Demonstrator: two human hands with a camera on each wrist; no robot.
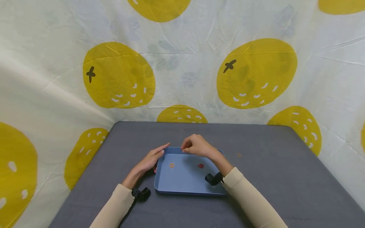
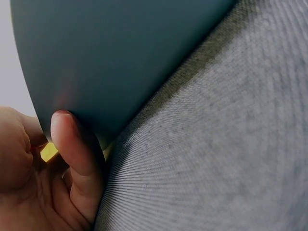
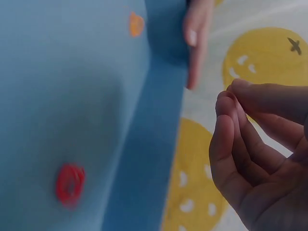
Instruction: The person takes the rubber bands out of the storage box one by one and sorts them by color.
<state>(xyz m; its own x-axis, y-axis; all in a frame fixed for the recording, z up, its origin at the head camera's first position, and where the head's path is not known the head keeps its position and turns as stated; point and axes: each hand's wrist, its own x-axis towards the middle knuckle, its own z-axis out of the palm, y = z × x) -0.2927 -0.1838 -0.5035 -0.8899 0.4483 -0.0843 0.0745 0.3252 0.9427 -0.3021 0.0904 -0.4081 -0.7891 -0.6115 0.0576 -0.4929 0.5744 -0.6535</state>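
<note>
A shallow blue tray (image 1: 185,185) lies on the grey table. At its far left corner my left hand (image 1: 148,161) holds the rim, index finger stretched out along it; in the left wrist view a bent finger (image 2: 72,137) presses the outer wall. My right hand (image 1: 198,146) is raised over the tray's far side. Its thumb and fingertips meet in the right wrist view, with nothing visible between them. Inside the tray lie a small orange rubber band (image 1: 171,165) on the left and a small red rubber band (image 1: 201,165), bunched up, right of the middle.
Another thin orange rubber band (image 1: 239,155) lies on the table (image 1: 273,177) right of the tray. A white cloth (image 1: 185,79) printed with yellow fruit hangs behind the table and along its sides. A black camera sits on each wrist.
</note>
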